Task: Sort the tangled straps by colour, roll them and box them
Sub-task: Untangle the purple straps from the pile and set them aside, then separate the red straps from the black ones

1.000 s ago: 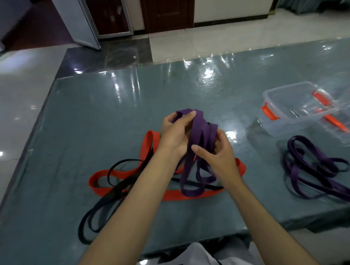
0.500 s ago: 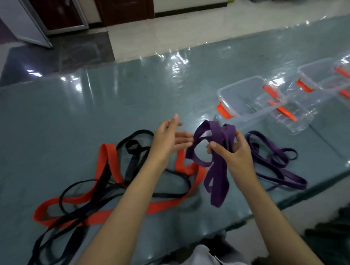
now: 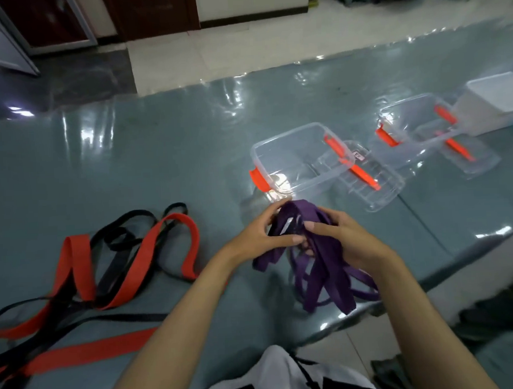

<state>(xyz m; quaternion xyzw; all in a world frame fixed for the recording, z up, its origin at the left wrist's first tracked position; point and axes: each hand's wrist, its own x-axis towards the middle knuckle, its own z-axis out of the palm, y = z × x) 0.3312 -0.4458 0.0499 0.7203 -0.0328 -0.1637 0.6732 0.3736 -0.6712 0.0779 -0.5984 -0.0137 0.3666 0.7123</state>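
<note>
Head view: a bunch of purple straps (image 3: 318,259) is gripped between both hands above the near edge of the table (image 3: 158,157). The left hand (image 3: 260,238) is curled round the bunch from the left, and the right hand (image 3: 343,237) is closed on it from the right. Loose purple loops are left hanging below the hands. Just beyond, a clear box (image 3: 295,159) with orange latches is seen, open. To the left, red straps (image 3: 84,280) and black straps (image 3: 115,240) lie tangled together.
</note>
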